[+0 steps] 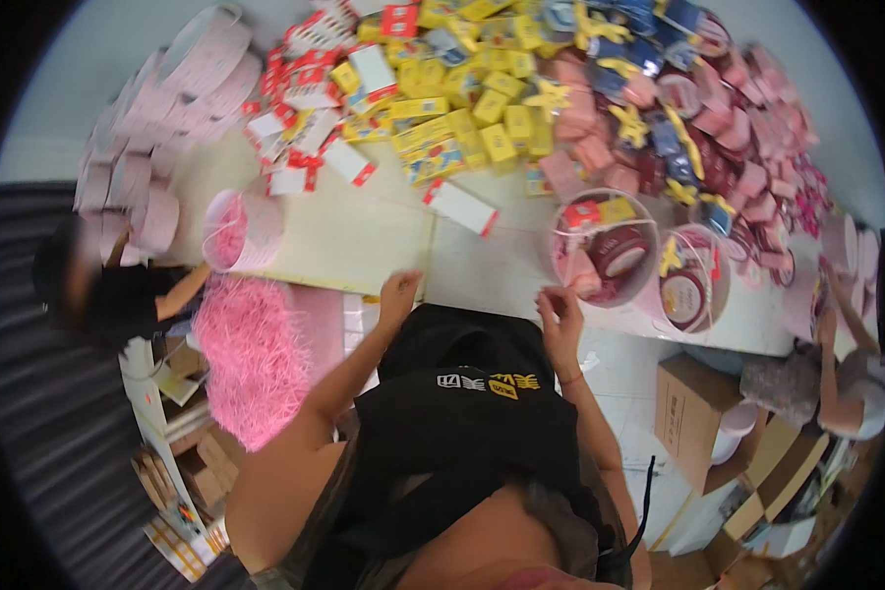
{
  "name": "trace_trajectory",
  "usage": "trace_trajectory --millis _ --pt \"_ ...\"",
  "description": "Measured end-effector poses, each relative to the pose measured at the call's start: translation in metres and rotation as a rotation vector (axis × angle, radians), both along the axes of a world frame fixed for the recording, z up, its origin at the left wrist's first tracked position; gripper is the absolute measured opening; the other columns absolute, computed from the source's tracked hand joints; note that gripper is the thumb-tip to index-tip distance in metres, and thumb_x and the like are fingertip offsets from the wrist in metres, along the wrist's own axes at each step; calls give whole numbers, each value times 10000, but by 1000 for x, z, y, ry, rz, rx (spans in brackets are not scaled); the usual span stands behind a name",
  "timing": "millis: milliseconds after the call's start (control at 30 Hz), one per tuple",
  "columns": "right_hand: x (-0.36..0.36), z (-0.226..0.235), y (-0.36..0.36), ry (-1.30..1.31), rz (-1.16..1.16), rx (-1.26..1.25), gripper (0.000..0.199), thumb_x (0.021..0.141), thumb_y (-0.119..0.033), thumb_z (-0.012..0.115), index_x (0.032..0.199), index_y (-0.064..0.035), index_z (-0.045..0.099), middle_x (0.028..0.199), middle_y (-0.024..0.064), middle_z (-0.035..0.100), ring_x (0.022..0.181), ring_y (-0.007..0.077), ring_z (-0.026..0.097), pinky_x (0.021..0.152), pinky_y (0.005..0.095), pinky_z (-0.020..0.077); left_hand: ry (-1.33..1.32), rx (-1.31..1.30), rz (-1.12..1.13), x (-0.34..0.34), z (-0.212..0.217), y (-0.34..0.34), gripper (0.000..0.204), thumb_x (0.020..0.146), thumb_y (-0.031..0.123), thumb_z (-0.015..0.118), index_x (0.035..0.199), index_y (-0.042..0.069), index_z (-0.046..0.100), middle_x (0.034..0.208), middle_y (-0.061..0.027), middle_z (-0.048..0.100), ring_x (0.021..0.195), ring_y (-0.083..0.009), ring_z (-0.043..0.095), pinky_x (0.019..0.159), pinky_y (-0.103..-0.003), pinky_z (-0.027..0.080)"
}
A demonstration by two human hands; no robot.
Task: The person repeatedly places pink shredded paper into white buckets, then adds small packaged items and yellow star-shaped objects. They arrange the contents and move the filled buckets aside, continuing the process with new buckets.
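Pink round boxes are what this whole table is about, and going by how things lie, the packing looks maybe half under way at best. Far left, a stack of empty pink round boxes [157,108] leans along the table edge, untouched. Next to it one open pink box [241,231] sits on the white table [364,236] with only pink paper shred in it, so I'd call that one started and no more. Below it a big heap of pink shred [251,359] spills over the table edge, plenty left to use.

Left hand [399,292] rests at the near edge of the table, fingers curled down loosely, nothing in it as far as I can see. Right hand [559,307] is raised just in front of the filled box, fingers pinched together; whether something small sits between them, I can't tell.

That filled box [605,251] is just beyond the right hand and already has small items inside, red and yellow among them. A second filled box [693,280] touches it on the right. Behind, the pile of yellow, red-white and pink packages [521,108] is huge, so lots is still unpacked.

Other people work at both ends of the table.
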State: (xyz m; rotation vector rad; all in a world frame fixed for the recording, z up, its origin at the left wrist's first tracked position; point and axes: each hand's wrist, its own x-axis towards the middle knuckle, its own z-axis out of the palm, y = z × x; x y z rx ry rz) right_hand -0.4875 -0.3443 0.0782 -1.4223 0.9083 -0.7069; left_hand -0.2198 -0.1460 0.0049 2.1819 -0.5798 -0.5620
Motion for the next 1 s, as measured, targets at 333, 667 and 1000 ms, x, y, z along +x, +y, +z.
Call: trace_trajectory --millis 333,667,1000 --pt "252 -94 -14 746 430 -821 940 712 -346 804 1479 -86 328 1451 180 432 1347 352 395 1089 535 313 -150 -108 538 127 21 210 301 854 104 646 1131 -12 642 896 -123 675 868 -234 628 801 -360 489" --pt "260 -83 27 89 145 521 528 913 -396 627 1326 -96 492 1190 89 631 1028 249 637 811 433 539 -648 341 27 322 24 235 330 769 145 684 1088 79 631 1023 -155 664 1026 -357 601 925 -475 450" --pt "288 59 104 -317 265 669 501 906 -230 513 1319 53 505 1240 183 616 1073 255 626 936 358 505 -233 -15 -530 148 56 95 388 800 235 655 1157 88 626 960 -151 667 893 -359 642 793 -475 498"
